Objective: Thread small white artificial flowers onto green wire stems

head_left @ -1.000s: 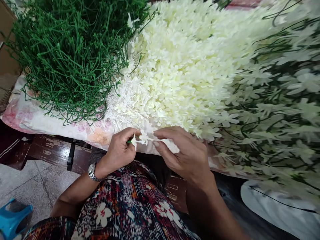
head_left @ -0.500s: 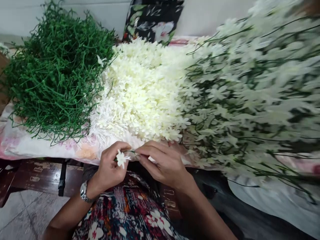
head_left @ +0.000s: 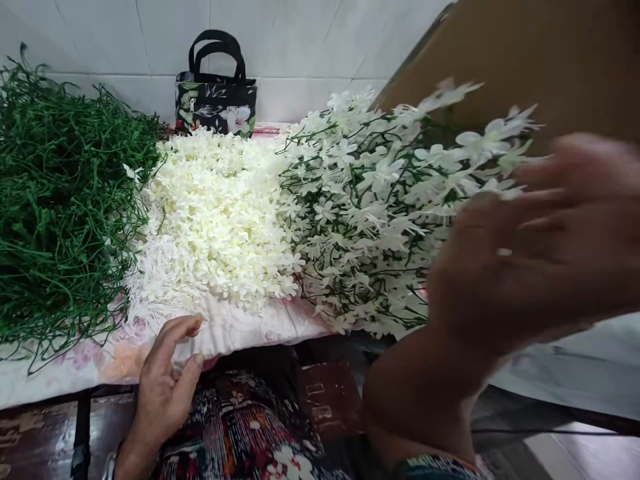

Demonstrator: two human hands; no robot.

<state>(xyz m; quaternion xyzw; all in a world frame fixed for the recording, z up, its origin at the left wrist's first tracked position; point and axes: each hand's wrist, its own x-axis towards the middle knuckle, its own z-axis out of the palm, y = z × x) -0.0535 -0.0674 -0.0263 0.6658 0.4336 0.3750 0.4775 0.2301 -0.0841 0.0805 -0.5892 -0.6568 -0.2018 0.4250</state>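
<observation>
My left hand [head_left: 167,380] rests near the table's front edge, fingers loosely apart, holding nothing I can see. It sits just below a heap of cream-white loose flower heads [head_left: 220,213]. My right hand [head_left: 540,247] is raised at the right, blurred by motion, fingers stretched out over a pile of white flower sprigs on green stems [head_left: 370,207]. Whether it holds anything I cannot make out. A mound of bare green stems [head_left: 65,207] lies at the left.
A floral cloth [head_left: 250,327] covers the table. A dark flowered handbag [head_left: 216,100] stands against the tiled wall at the back. A brown cardboard sheet [head_left: 525,60] leans at the upper right. My patterned lap is below.
Both hands held a small white flower between them before; now they are apart. My right hand has swung up to the right and my left has dropped open. The view has tilted up.
</observation>
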